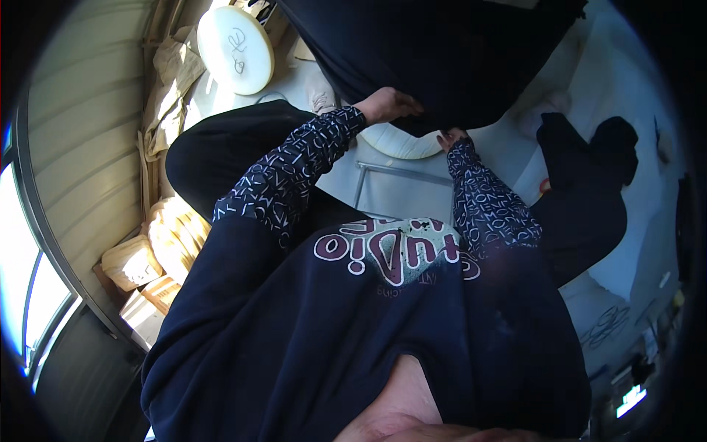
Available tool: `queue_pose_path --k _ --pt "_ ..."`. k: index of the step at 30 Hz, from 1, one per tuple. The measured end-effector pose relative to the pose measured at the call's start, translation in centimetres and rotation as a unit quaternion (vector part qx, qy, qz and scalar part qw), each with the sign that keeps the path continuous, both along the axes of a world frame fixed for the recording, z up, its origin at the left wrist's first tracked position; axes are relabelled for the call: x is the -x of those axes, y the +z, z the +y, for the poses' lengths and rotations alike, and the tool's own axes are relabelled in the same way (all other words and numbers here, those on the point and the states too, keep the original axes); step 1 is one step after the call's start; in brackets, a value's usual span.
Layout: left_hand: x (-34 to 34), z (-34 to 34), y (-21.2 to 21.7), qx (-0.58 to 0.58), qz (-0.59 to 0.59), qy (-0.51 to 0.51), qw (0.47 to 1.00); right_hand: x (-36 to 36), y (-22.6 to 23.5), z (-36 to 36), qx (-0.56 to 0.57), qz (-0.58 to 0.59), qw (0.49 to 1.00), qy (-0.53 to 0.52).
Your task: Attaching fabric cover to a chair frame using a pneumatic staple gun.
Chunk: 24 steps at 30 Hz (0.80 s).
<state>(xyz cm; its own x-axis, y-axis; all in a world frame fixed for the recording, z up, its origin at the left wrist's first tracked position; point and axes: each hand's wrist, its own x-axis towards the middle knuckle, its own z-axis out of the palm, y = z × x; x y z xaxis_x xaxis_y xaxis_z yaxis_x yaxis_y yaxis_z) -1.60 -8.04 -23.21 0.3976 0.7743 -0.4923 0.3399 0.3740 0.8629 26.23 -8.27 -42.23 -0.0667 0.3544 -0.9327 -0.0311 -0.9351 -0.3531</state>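
Observation:
A large black cloth [456, 59] spreads in front of me, its lower edge hanging over a pale round pad [401, 144]. At that edge my left hand [390, 105] is closed, fingers pinching the fabric from the left. A little lower and to the right, my right hand [452, 138] holds the same edge; its fingers are partly hidden by the cloth. Under the pad shows a grey metal frame [401, 171], between my legs. How the cloth lies on its far side cannot be seen.
A second white round pad [234, 51] with a scribbled mark leans at the upper left. Brown paper [173, 81] lines the wall there. Cardboard boxes [158, 291] and wrapped bundles [177, 236] sit at the left. A light-coloured shoe [320, 92] is near the cloth.

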Motion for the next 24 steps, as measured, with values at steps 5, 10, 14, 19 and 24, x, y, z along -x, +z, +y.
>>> queue_pose_path --k 5,10,14,19,24 --pt "0.7 -1.9 -2.2 -0.165 0.105 -0.119 0.973 3.8 7.5 -2.7 0.082 0.206 0.975 -0.022" --pt "-0.1 -2.9 -3.2 -0.067 0.194 -0.055 0.977 7.3 8.0 -4.0 0.155 0.125 0.98 -0.02" --pt "2.1 -1.6 -3.0 0.077 0.319 -0.028 0.944 6.4 3.5 -1.0 0.181 0.032 0.982 0.029" --pt "7.8 -4.7 -2.2 0.414 -0.151 0.431 0.787 6.7 4.5 -1.3 0.169 -0.02 0.982 0.088" --pt "7.8 -3.7 -2.6 0.248 0.164 0.349 0.889 8.9 7.5 -1.5 0.138 -0.062 0.979 0.134"
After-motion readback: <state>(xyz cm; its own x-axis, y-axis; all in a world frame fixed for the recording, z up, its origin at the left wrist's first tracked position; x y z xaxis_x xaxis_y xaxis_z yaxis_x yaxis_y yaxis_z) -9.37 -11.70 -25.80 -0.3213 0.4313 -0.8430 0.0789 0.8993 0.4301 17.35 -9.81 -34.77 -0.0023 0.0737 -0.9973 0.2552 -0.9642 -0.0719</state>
